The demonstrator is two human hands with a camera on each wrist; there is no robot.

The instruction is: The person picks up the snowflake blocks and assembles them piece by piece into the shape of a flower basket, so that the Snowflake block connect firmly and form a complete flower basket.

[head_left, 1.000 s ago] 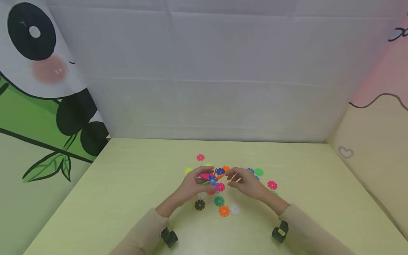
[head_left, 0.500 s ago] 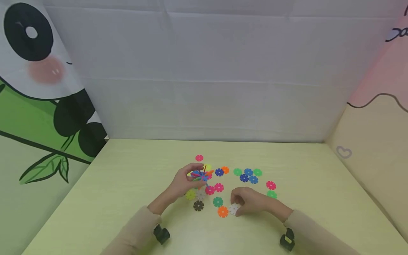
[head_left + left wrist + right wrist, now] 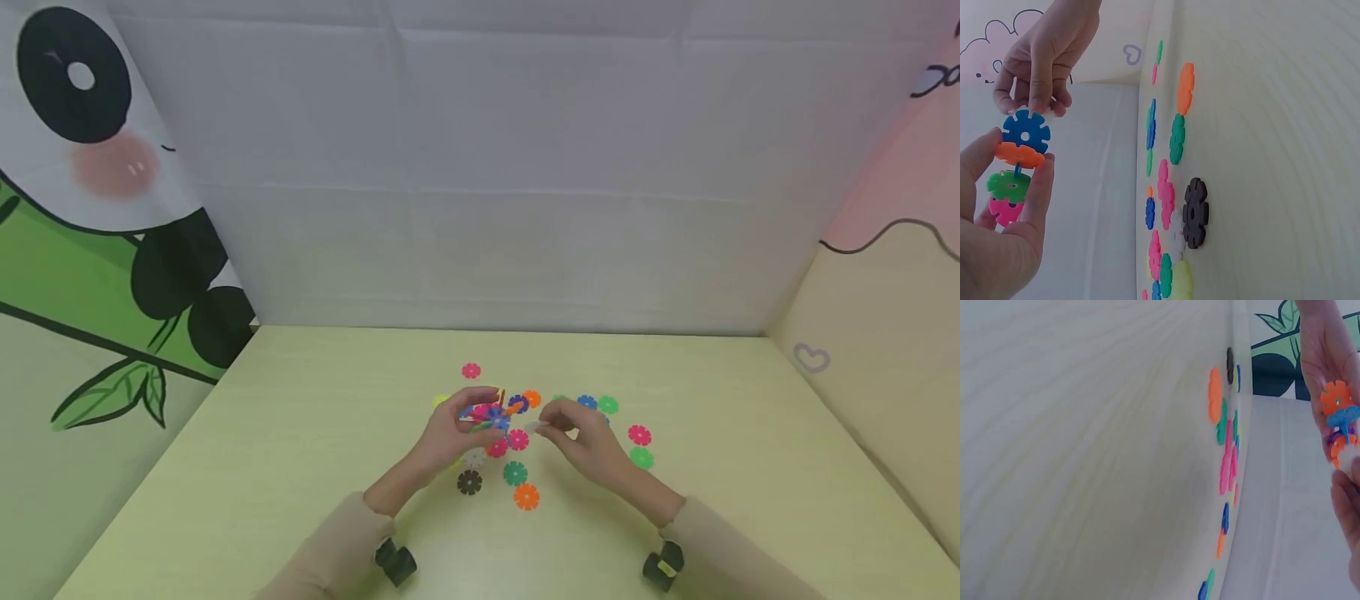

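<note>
My left hand [image 3: 442,437] holds a cluster of interlocked plastic snowflake discs [image 3: 497,419] above the table. In the left wrist view, a blue disc [image 3: 1034,134], an orange disc [image 3: 1013,153], a green disc [image 3: 1004,186] and a pink disc [image 3: 1005,212] show in that cluster, between thumb and fingers. My right hand [image 3: 592,442] pinches a white snowflake disc [image 3: 533,426] just right of the cluster. From the right wrist, this white disc [image 3: 1349,457] appears close to the cluster's orange parts; whether they touch, I cannot tell.
Loose discs lie flat on the pale table [image 3: 300,417] below and around the hands. Among them are a black disc [image 3: 469,482], an orange disc [image 3: 527,497] and a teal disc [image 3: 515,473]. A pink disc [image 3: 640,435] and a green disc [image 3: 641,457] lie farther right.
My right hand reached down to the white disc beside the orange one, picked it up and brought it to the cluster. The left hand shifted left, then back, still holding the cluster.
</note>
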